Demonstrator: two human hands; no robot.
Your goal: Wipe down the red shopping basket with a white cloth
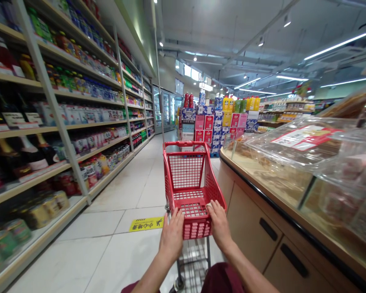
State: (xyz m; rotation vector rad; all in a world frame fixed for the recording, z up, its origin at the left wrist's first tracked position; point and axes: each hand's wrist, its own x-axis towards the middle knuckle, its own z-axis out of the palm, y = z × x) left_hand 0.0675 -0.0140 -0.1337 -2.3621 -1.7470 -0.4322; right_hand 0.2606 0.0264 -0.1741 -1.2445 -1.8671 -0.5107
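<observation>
A red plastic shopping cart (187, 193) stands right in front of me, its basket bare of goods. My left hand (172, 232) grips the near left corner of the basket, fingers over the rim and thumb on the outer side. On the near right corner, my right hand (218, 219) has its fingers curled over the red rim. Part of each hand's grip is hidden behind the rim. Below the basket show the cart's dark legs and a wheel (179, 283).
Drink shelves (94, 122) line the left side. Close on the right runs a wooden display counter (253, 211) with clear plastic food boxes (293, 138). Stacked drink cartons (204, 126) stand ahead. A yellow floor sticker (146, 224) lies left of the cart on pale tiles.
</observation>
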